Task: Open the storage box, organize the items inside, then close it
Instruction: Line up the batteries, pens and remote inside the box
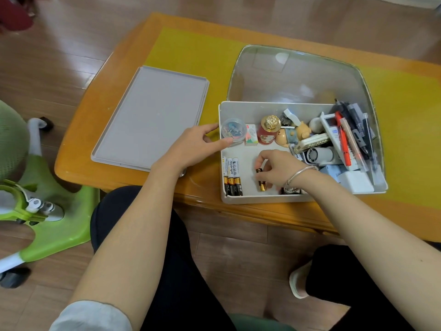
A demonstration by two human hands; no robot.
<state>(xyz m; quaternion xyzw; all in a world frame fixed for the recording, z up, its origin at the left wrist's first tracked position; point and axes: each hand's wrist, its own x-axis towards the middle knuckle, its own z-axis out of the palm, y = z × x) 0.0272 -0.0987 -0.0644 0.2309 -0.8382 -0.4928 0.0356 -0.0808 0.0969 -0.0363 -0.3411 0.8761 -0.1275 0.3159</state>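
The storage box [241, 199] is sitting open on the yellow mat [191, 51] at the near right of the wooden table [78, 149], its clear lid [296, 75] standing tilted back on the far side. A grey tray [150, 115] is lying flat on the mat just left of the box.

The left hand [193, 149] is resting over the box's left wall, fingers loosely spread, with a fingertip touching a small round clear container [233, 129] in the far left corner; it is gripping nothing. The right hand [276, 168] is reaching into the middle of the box, fingers curled down onto a black-and-gold battery [260, 180] that is lying on the box floor; it seems to be pinching the battery's far end, though the fingers are hiding the contact. A silver bracelet [300, 174] is circling that wrist.

Against the near left wall, three white batteries [230, 166] and three black-and-gold batteries [233, 186] are lying side by side in two rows. Along the far side are standing a small box [251, 138], a red jar with a gold top [269, 131] and a bear figurine [292, 136]. Pens [353, 137] and white gadgets are piling up at the right end.
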